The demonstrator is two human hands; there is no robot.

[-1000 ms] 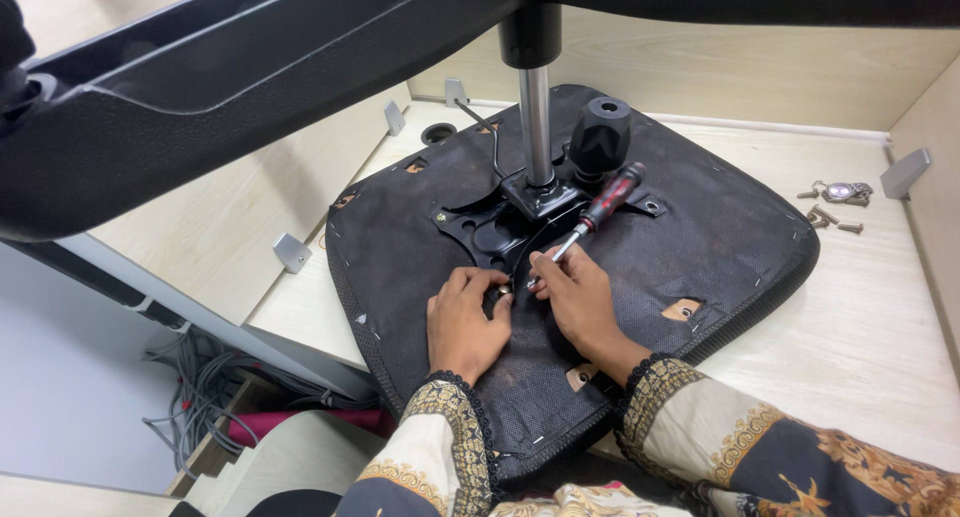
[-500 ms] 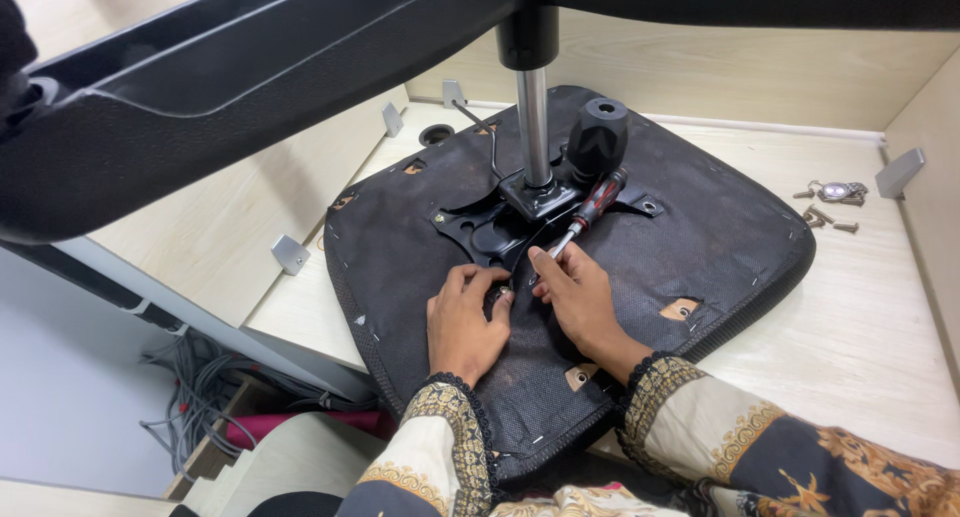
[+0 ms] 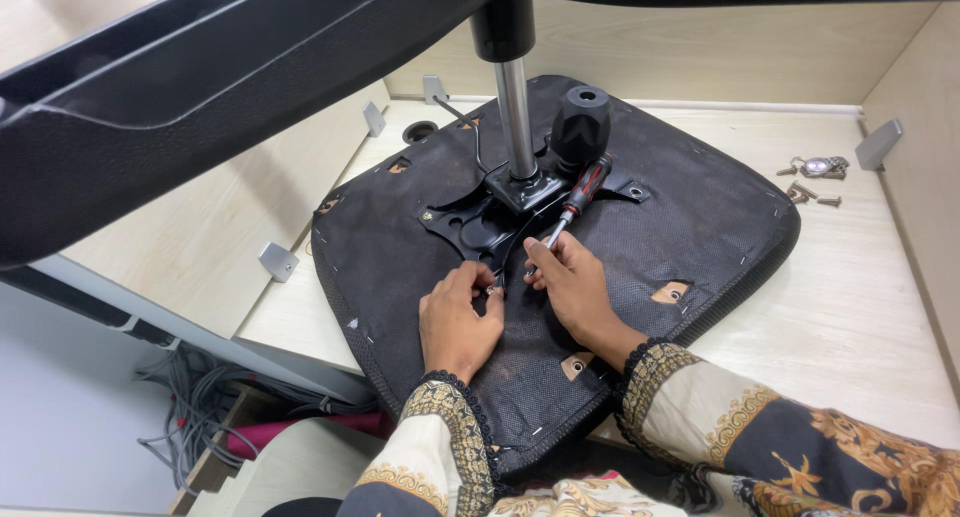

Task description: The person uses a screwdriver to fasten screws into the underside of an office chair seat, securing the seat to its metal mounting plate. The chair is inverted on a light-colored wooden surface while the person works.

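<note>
office or assembly workroom, pale wood desk (image 3: 860, 307) with partitions, cable bundle (image 3: 190, 417) beneath, loose screws (image 3: 805, 192)

Loose bits around the desk (image 3: 820, 307)

Screws (image 3: 805, 192) and keys (image 3: 815, 165) lie at the pale wooden desk's far right; grey cables (image 3: 190, 417) hang tangled below its left edge.

The single camera sits on the person's head and looks steeply down and forward over both sleeves, close to the work. The upturned chair seat (image 3: 560, 277) fills the middle of the view; the chair base (image 3: 200, 107) crosses from 9 to 1 o'clock, nearest the lens. The desk (image 3: 850, 317) shows from 2 to 5 o'clock, loose cables (image 3: 190, 417) at 8 o'clock.
</note>
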